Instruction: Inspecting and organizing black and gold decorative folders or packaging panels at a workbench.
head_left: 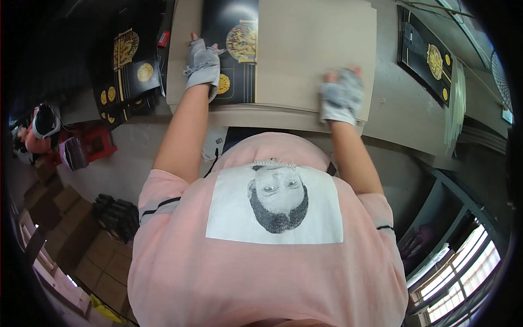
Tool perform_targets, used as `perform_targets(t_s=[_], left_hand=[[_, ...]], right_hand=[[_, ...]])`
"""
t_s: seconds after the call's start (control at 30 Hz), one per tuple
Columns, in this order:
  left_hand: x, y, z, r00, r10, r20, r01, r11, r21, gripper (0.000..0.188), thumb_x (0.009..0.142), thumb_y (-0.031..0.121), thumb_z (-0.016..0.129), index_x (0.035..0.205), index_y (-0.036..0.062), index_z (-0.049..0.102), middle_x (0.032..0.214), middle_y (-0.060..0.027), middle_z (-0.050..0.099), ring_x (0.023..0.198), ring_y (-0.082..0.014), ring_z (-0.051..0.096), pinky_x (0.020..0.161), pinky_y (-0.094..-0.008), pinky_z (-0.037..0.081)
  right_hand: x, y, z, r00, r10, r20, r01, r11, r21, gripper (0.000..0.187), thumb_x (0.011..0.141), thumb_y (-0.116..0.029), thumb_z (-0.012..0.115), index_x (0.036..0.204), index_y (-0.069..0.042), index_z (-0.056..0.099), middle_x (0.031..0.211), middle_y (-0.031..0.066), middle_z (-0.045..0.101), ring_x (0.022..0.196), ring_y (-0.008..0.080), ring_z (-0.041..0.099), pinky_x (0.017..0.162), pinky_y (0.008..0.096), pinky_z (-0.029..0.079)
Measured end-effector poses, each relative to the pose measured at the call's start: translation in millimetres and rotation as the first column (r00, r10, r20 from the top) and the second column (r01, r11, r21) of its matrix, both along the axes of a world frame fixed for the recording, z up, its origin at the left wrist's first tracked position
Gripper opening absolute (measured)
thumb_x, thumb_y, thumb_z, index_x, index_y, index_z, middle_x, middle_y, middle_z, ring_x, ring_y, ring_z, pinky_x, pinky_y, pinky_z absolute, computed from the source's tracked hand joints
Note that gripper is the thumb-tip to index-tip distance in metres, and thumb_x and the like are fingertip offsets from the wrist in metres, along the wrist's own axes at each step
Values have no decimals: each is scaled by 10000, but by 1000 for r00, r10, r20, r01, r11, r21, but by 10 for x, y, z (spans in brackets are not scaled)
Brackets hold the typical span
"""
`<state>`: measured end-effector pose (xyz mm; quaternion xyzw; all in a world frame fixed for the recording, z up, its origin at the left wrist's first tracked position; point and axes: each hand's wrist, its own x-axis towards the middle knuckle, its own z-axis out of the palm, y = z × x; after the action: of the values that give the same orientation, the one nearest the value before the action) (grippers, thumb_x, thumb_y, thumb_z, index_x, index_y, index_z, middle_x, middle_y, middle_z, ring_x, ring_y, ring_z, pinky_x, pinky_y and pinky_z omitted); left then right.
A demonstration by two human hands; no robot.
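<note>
The right hand [342, 95] is blurred, and the view's top edge cuts off the black sheet [234, 66].

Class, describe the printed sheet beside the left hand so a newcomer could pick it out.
Find the broad tan sheets beyond the pink shirt. On their left part, beside the gloved left hand, lies a black sheet with gold designs. Unlike the similar black pieces farther left and right, it alone lies over the tan sheets.

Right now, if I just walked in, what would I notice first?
Probably the big portrait print, upside down in this view, on the pink shirt at the centre. Above it, a black-and-gold sheet lies on tan board, with the left fingers by its left edge.
</note>
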<state>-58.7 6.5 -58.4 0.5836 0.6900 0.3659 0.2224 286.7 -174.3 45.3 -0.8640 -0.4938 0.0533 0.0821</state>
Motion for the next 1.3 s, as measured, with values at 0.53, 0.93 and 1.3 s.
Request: perform_targets(t_s=[0.53, 0.93, 1.3], left_hand=[[-98, 82, -459, 996, 86, -17, -84, 994, 62, 521, 1030, 320, 663, 1439, 32, 519, 1190, -192, 659, 1025, -337, 678, 876, -413, 587], [59, -194, 214, 995, -6, -95, 1, 999, -52, 538, 1083, 390, 592, 1421, -19, 505, 1307, -161, 540, 1058, -281, 662, 855, -390, 593], [71, -349, 190, 997, 8, -80, 0, 995, 100, 791, 924, 205, 784, 1612, 51, 425, 1352, -294, 634, 1230, -436, 632, 1069, -473, 499]], right_hand=[[1483, 249, -187, 984, -161, -80, 114, 901, -419, 722, 897, -670, 683, 1257, -46, 734, 1243, 208, 753, 1192, 460, 689, 1000, 537, 532], [1584, 86, -251, 930, -261, -258, 150, 912, -382, 501, 916, -615, 741, 934, -119, 675, 782, -1, 620, 682, 153, 537, 657, 354, 433], [1308, 337, -99, 914, -384, -129, 238, 766, -597, 844, 908, -733, 616, 1485, -117, 616, 1575, 179, 552, 1484, 417, 481, 1206, 561, 386]])
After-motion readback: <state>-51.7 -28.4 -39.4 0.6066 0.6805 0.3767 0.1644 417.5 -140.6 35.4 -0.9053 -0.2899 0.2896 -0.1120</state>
